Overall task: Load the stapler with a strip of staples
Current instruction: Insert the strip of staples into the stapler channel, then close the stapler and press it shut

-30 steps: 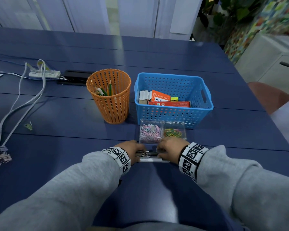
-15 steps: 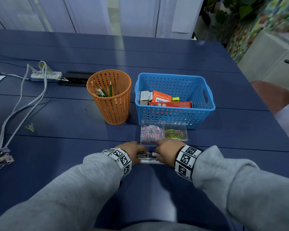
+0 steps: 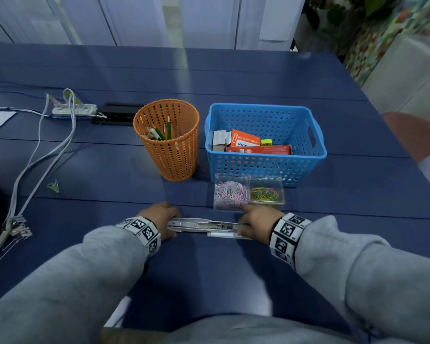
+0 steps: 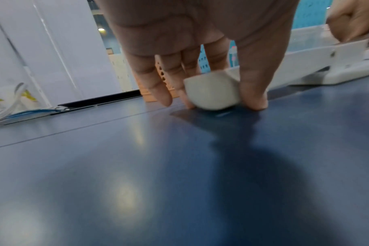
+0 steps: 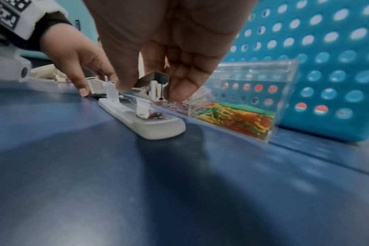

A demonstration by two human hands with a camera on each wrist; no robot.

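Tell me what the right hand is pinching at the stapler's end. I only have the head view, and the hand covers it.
Observer: The right wrist view shows the right hand pinching a grey metal strip of staples between thumb and fingers, tilted above the white plastic stapler.
Operator: Report the left hand's grip.
Observer: The left wrist view shows the left hand pinching the stapler's rounded white cover end between thumb and fingers, down at the blue table.
Operator: Check the base.
Observer: In the right wrist view it lies flat on the table, metal anvil uncovered, the channel raised above it.
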